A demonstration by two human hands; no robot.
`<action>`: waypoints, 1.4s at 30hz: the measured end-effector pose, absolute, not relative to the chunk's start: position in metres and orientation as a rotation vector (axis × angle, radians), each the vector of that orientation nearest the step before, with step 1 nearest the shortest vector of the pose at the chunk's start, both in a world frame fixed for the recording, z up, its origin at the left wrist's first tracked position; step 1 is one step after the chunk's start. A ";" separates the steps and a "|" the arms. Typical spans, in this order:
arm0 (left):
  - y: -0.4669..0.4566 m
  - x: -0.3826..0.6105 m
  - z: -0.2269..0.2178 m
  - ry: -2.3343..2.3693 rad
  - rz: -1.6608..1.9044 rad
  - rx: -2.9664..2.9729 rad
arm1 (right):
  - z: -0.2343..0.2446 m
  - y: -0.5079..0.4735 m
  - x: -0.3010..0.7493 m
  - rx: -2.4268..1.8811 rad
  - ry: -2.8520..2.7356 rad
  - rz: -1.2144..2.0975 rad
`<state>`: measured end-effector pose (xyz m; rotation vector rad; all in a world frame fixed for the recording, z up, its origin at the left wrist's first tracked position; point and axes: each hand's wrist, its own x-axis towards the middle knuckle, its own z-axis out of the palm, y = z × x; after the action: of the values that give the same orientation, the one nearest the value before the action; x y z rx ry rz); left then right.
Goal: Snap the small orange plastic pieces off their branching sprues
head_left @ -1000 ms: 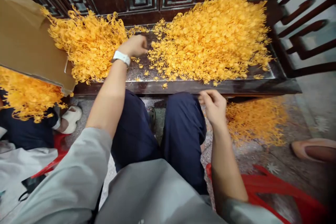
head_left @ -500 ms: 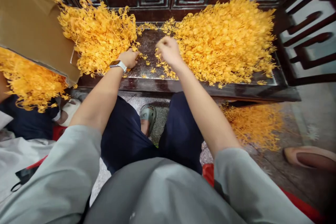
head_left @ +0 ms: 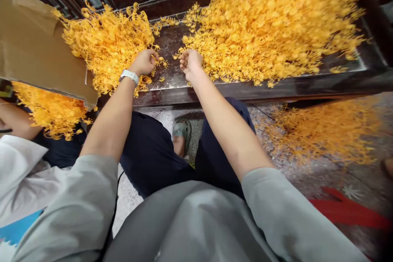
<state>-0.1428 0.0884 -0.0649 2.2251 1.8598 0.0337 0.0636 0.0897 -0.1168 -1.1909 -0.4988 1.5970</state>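
Note:
Two heaps of small orange plastic sprigs lie on a dark wooden bench [head_left: 215,90]: a left heap [head_left: 107,45] and a larger right heap [head_left: 276,28]. My left hand [head_left: 144,62], with a white watch at the wrist, rests at the right edge of the left heap, fingers curled into the sprigs. My right hand [head_left: 189,62] sits close beside it at the left edge of the right heap, fingers curled shut; what they pinch is too small to make out. A few loose orange pieces [head_left: 161,78] lie on the bare strip between the hands.
A brown cardboard flap [head_left: 33,57] sticks out at the left above another orange heap [head_left: 49,108]. More orange sprigs [head_left: 319,131] cover the floor at the right, near a red plastic item [head_left: 350,213]. Another person's sleeve [head_left: 21,172] is at the far left. Carved dark wood backs the bench.
My right hand came up from beside my knee to the bench and now sits next to my left hand, lower than half a second ago. The view tilted slightly.

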 end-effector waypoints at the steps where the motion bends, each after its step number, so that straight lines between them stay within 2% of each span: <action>1: 0.087 -0.143 -0.061 1.834 0.067 2.173 | -0.116 0.093 0.066 -1.173 -0.517 1.617; 7: 0.069 -0.140 -0.038 1.660 0.181 1.920 | -0.111 0.091 0.040 -1.156 -0.866 1.576; 14: 0.060 -0.140 -0.028 1.803 0.048 2.012 | -0.105 0.080 0.020 -1.100 -1.179 1.636; 27: 0.085 -0.184 -0.044 2.285 0.272 2.069 | -0.069 0.077 0.053 -0.803 -1.027 1.606; 34: 0.084 -0.182 -0.047 2.264 0.306 2.108 | -0.074 0.074 0.061 -0.897 -0.909 1.522; 42: 0.086 -0.190 -0.051 2.298 0.296 2.096 | -0.058 0.068 0.082 -0.737 -0.931 1.493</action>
<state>-0.1903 0.0863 -0.0512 2.0958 2.2980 0.2961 0.0823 0.0678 -0.0584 -0.7373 -0.9311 1.4929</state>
